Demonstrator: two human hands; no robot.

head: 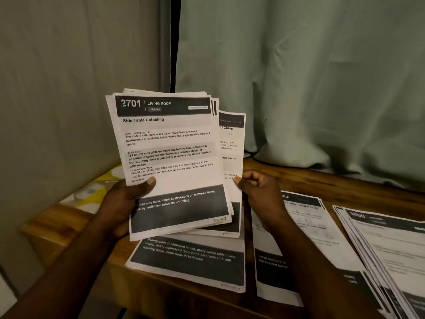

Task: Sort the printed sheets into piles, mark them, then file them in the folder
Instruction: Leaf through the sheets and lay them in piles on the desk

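1. The left hand [124, 203] grips the held stack [170, 146] from below with its thumb on the top sheet. The stack stands raised over the bench [299, 178] near its left end, long axis upright.
2. The right hand [257, 187], fingers curled, pinches the right edge of a rear sheet [231, 143] fanned out rightward.
3. That hand is nearer the middle pile [269, 272] and the right pile [391, 245]. The near pile [188, 261] lies directly beneath the stack.
4. The top sheet reads "2701 LIVING ROOM, Side Table Unfolding". The rear sheet shows "Clasp", the near pile "Wiping cloth at bathroom faucet", and the right pile "3800".
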